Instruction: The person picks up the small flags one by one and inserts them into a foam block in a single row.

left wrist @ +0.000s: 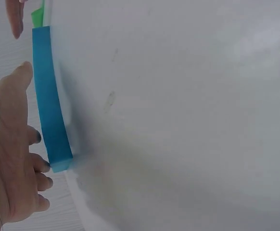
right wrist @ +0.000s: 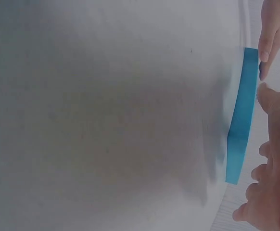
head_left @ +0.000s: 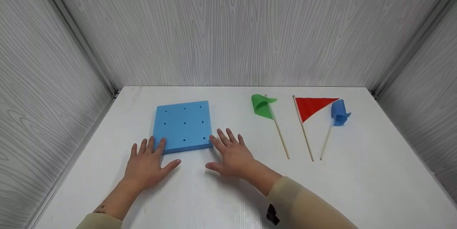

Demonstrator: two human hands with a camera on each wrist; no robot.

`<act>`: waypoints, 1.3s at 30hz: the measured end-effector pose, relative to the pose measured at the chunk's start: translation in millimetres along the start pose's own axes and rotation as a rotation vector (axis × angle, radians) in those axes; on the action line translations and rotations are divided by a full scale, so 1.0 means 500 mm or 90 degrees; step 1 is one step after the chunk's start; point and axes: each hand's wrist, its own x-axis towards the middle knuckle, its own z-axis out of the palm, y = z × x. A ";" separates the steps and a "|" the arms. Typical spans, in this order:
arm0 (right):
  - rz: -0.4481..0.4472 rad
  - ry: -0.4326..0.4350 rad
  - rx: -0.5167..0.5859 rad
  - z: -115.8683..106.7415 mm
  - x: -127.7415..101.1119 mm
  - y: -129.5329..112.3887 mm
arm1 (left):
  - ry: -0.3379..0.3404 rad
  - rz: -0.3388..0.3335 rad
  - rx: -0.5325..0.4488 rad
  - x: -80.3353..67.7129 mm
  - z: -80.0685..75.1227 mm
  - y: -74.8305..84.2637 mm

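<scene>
A square blue foam block (head_left: 184, 123) with rows of small holes in its top lies on the white table, left of centre. My left hand (head_left: 146, 164) is spread at its near left corner, the fingertips overlapping that corner in the head view. Fingers spread, my right hand (head_left: 234, 155) is by the near right corner, its index fingertip right at the block's edge. In the left wrist view the block's side (left wrist: 51, 96) shows beyond the left hand (left wrist: 10, 149). The right wrist view shows the block's side (right wrist: 241, 115) beside the right hand (right wrist: 274, 163). Neither hand holds anything.
To the right, three flags on thin wooden sticks lie on the table (head_left: 371, 172): a curled green flag (head_left: 262, 106), a flat red triangular flag (head_left: 312, 106) and a curled blue flag (head_left: 339, 112). Grey wood-grain panels (head_left: 228, 29) enclose the back and both sides.
</scene>
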 end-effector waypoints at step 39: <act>-0.063 -0.006 0.042 -0.003 -0.104 0.089 | -0.030 0.080 -0.021 0.004 0.026 0.107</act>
